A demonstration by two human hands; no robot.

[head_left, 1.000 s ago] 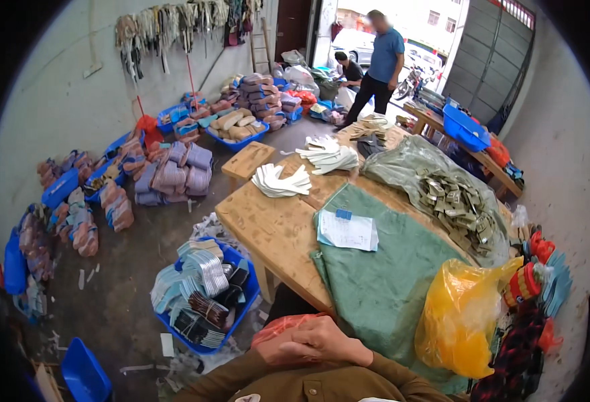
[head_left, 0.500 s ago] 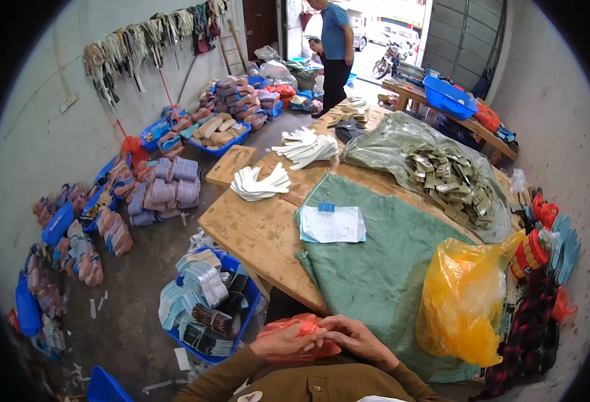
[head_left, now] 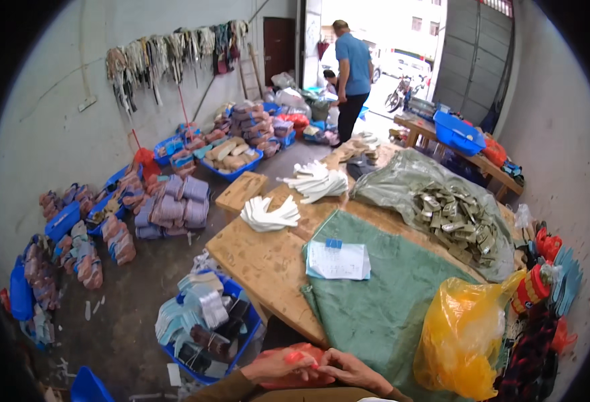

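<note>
Both my hands are low in the view, at the near edge of the work table. A thin red plastic bag is between them, bunched up in front of my body. My left hand is closed round the gathered part of the bag. Close beside it, my right hand pinches at the same bunched plastic with bent fingers. The fingertips partly hide the gathered spot, and whether anything is inside the bag cannot be seen.
A green cloth covers the near table, with a paper sheet and yellow bag on it. White strips and olive pieces lie farther off. Left stands a full blue basket. A person stands near the doorway.
The view has tilted up, so the table and my hands sit lower in the picture. My hands remain on the red bag. The standing person faces more toward the doorway.
</note>
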